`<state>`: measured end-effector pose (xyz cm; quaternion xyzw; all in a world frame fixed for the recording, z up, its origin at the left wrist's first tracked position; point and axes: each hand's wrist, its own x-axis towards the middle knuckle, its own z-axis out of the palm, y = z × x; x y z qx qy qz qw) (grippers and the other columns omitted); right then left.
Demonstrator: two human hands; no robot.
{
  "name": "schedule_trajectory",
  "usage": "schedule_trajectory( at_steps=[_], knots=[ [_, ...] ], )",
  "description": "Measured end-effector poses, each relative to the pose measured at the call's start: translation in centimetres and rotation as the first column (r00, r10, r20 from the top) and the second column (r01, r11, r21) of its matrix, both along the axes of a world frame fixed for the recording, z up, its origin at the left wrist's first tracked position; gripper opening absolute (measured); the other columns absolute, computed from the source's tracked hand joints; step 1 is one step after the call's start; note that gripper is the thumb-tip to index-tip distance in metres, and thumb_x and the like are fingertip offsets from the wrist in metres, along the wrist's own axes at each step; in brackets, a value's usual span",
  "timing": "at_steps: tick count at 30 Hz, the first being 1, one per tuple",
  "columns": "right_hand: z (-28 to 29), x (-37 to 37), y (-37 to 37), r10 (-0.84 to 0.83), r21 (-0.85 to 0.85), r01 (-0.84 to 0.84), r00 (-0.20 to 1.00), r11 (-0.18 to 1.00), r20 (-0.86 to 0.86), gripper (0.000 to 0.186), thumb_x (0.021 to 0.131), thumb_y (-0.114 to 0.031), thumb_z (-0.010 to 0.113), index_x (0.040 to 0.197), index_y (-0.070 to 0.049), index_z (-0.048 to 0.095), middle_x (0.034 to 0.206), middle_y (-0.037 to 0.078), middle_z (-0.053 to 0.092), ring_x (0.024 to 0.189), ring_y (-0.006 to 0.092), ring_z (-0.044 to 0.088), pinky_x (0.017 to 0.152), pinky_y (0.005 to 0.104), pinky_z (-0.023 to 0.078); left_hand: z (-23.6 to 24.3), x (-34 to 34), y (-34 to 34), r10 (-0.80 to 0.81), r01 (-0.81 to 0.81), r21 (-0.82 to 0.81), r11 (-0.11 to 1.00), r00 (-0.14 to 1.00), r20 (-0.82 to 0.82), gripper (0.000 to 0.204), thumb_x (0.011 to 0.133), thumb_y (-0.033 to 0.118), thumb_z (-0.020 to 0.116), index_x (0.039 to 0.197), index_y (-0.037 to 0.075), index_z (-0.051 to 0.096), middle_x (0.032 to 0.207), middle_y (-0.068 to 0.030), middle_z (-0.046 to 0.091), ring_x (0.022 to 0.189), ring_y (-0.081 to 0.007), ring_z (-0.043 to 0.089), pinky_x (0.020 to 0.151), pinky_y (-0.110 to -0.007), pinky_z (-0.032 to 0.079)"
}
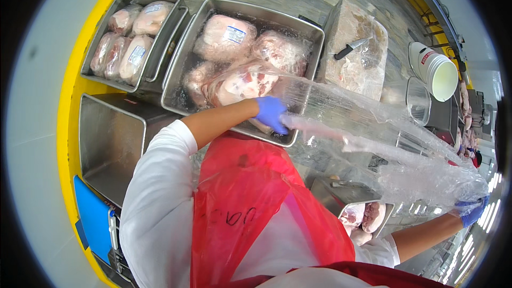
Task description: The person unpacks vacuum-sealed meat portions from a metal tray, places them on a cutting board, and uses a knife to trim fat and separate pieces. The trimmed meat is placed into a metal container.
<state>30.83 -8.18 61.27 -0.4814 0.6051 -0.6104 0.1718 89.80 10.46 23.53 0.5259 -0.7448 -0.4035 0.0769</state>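
My left hand (271,114), in a blue glove, grips clear plastic (346,112) at the right part of a steel tray (168,93). The plastic stretches from the tray to my right hand (469,208), also blue-gloved, which is closed on its bunched end at the far right. In the tray lie bagged pieces of pale meat (224,37), one with a label. A pinkish piece of meat (240,85) shows under the plastic beside my left hand, partly hidden.
Around are a second tray of bagged meat (138,56), a steel bin (112,144), a blue board (93,213), a cutting board (357,21) with a knife (349,49), stacked white buckets (442,80), a clear container (418,101) and a lower tray of meat (362,216).
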Motion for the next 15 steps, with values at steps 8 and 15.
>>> schedule_trajectory(
  at_steps=[8, 15],
  knots=[
    [-3.3, -9.3, -1.6, 0.263, 0.429, 0.026, 0.757, 0.903, -0.598, 0.025, 0.091, -0.014, 0.053, 0.108, -0.002, 0.066, 0.101, 0.012, 0.068, 0.087, 0.0245, 0.064, 0.079, 0.0356, 0.053, -12.8, 7.0, 6.9, -0.040, 0.045, -0.005, 0.999, 0.941, 0.337, 0.047, 0.082, 0.052, 0.061, 0.088, 0.007, 0.073, 0.087, -0.0189, 0.069, 0.082, -0.0370, 0.067, 0.078, -0.046, 0.053],
    [-13.3, -5.9, 6.5, 0.315, 0.252, -0.239, 0.892, 0.938, -0.324, 0.019, 0.087, -0.005, 0.054, 0.100, -0.001, 0.067, 0.093, 0.009, 0.068, 0.081, 0.0199, 0.063, 0.072, 0.0330, 0.052, -7.7, 7.7, 9.7, 0.054, -0.165, 0.252, 0.954, 0.917, 0.394, 0.045, 0.089, 0.044, 0.050, 0.089, 0.005, 0.072, 0.090, -0.0217, 0.069, 0.087, -0.0377, 0.068, 0.078, -0.049, 0.052]
  ],
)
